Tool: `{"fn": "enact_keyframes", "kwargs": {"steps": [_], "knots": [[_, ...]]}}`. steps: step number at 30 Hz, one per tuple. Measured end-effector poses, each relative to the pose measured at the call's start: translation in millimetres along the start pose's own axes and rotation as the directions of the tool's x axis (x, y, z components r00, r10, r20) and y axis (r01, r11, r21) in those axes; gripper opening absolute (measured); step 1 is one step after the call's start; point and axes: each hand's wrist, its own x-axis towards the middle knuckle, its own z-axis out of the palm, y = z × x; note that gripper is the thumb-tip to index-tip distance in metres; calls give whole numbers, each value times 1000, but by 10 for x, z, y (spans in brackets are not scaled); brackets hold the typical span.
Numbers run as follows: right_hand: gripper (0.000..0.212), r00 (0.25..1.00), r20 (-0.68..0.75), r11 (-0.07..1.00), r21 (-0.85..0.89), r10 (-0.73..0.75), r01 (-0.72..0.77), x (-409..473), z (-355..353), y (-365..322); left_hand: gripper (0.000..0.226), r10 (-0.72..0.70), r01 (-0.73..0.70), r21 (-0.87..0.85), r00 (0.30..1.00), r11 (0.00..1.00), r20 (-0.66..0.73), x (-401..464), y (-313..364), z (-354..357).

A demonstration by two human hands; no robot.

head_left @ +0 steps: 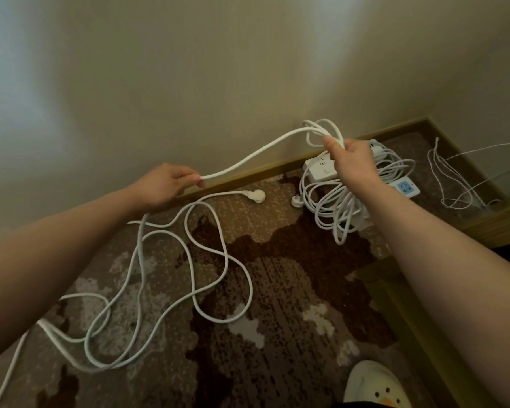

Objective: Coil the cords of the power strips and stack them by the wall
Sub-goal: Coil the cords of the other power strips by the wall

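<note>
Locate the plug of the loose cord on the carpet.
The plug lies on the carpet at centre frame, close to the baseboard, between the left hand and the coiled power strips.

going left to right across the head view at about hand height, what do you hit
left hand pinching the cord → loose plug on the carpet → right hand holding the coiled loops → blue-faced power strip → thin white string

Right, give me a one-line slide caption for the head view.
Right hand holds gathered loops of white cord while left hand pinches it; coiled power strips sit by the wall.
</note>
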Motion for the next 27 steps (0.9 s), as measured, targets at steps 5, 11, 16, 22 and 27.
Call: {"fn": "enact_keyframes", "kwargs": {"steps": [5,11,16,22,27], "knots": [[47,996,37,996,18,85,-85,-20,140,-98,31,-75,77,-247,997,966,16,20,292,82],[39,969,235,945,290,81,-149,-158,347,-218,35,-281,406,-435,903,804,324,87,829,818],[27,944,330,919,368,10,-138,-179,343,-127,35,-342,607,-541,787,582,514,178,1093,1077],[33,919,393,932,332,4,-146,-136,359,-110,36,-296,536,-453,814,712,499,265,1246,1161],[32,926,378,957,265,13,-122,-149,385,-93,36,-266,469,-385,840,795,474,278,1246,1181]]}}
